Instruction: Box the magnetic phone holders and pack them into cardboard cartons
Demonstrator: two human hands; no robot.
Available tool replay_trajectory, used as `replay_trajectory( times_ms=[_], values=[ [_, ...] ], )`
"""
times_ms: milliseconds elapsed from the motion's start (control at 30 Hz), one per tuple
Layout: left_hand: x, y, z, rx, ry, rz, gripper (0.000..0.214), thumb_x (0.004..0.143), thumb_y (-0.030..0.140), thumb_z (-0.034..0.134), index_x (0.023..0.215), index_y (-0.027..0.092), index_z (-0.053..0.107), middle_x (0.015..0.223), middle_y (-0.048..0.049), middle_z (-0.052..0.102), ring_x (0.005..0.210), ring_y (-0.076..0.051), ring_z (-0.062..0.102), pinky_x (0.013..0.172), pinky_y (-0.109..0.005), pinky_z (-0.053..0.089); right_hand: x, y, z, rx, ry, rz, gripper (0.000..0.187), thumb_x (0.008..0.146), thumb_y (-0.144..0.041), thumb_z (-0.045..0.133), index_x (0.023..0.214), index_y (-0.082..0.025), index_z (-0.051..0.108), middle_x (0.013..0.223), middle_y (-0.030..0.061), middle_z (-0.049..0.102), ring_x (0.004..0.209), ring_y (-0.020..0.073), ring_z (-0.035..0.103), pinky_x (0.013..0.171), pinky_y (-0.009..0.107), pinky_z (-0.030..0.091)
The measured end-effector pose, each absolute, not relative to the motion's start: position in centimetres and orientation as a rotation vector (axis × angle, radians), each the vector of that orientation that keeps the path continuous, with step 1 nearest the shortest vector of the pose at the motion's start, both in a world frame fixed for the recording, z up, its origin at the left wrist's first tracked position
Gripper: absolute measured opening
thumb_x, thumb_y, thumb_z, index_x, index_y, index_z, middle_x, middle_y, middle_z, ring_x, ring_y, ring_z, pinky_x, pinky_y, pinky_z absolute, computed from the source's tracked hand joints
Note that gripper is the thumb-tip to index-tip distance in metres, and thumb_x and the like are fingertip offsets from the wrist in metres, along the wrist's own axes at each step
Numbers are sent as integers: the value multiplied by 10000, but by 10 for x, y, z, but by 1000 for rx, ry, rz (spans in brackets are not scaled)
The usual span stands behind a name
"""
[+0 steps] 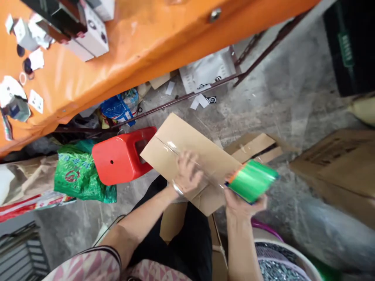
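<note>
1. I see, from my remote post, an orange-covered tabletop (140, 47) carrying white boxes (95, 35).
2. Near them I make out dark discs (20, 50), a pale ring (22, 78) and a small square card (36, 101).
3. Below, my view shows grey floor (272, 105) bearing a red stool (109, 150), a green bag (76, 173) beside it, paper scraps (199, 102) and, rightward, a brown carton (336, 168).

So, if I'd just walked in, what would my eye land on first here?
Probably the bright orange table covering sweeping across the top left of the view. Next would come the red stool left of centre, and the glossy green object, blurred, held in the right hand at the right end of a cardboard box.
</note>
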State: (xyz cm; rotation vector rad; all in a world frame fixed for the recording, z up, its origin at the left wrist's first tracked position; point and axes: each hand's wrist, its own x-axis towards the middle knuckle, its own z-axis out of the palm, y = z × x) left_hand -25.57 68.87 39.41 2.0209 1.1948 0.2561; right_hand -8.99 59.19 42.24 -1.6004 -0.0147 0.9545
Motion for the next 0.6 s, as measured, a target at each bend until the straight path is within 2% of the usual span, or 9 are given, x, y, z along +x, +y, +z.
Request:
replay_trajectory(
  times_ms=[100,167,233,267,333,400,467,533,600],
  values=[
    [-329,789,385,1760,1550,379,605,892,511,447,1354,141,573,1498,-156,476,1487,-283,284,1225,-506,207,-126,657,406,-1509,202,1010,678,634,-342,448,1305,-295,529,1157,64,603,1150,329,550,883,534,500],
    [-365,842,366,1434,1577,405,588,930,502,375,1335,136,596,1443,-128,546,1429,-249,398,1220,-448,257,-144,677,394,-1533,236,1041,680,593,-297,469,1267,-287,554,1176,35,616,1149,308,571,918,549,512],
    [-385,875,337,1098,1411,333,600,968,504,280,1307,152,629,1402,-93,591,1364,-223,488,1185,-397,331,-154,681,387,-1598,142,1072,678,613,-295,465,1285,-284,552,1184,33,625,1126,297,599,925,554,524],
    [-390,883,321,964,1318,258,597,978,505,263,1298,172,641,1394,-75,599,1337,-217,518,1163,-378,365,-156,679,385,-1626,87,1073,680,627,-297,454,1301,-286,546,1177,33,632,1108,293,613,916,549,533],
    [-392,888,290,805,1251,54,531,971,506,343,1278,213,662,1382,-55,608,1296,-224,560,1125,-360,406,-157,674,383,-1664,31,1064,685,638,-298,433,1314,-291,539,1149,33,651,1072,287,635,884,533,553],
    [-394,888,265,758,1340,-119,470,921,493,499,1238,202,686,1353,-85,625,1291,-263,564,1121,-383,403,-157,672,383,-1688,73,1050,676,632,-305,426,1296,-293,549,1116,32,668,1036,285,649,844,520,570],
    [-398,890,250,769,1453,-180,501,872,512,583,1198,150,701,1334,-139,631,1331,-308,521,1142,-423,366,-157,672,382,-1692,153,1042,669,607,-311,436,1262,-290,571,1076,28,679,998,278,657,830,510,576],
    [-402,894,244,794,1507,-154,584,882,575,542,1222,121,680,1360,-168,606,1376,-302,471,1164,-434,330,-158,674,380,-1683,208,1035,660,587,-311,449,1231,-289,590,1023,19,685,956,260,662,838,490,576],
    [-401,896,244,825,1496,-102,634,907,622,463,1282,144,645,1387,-153,589,1376,-253,477,1169,-406,332,-158,677,379,-1687,209,1031,637,582,-319,454,1199,-288,607,960,10,684,898,240,665,818,460,581]
  ],
)
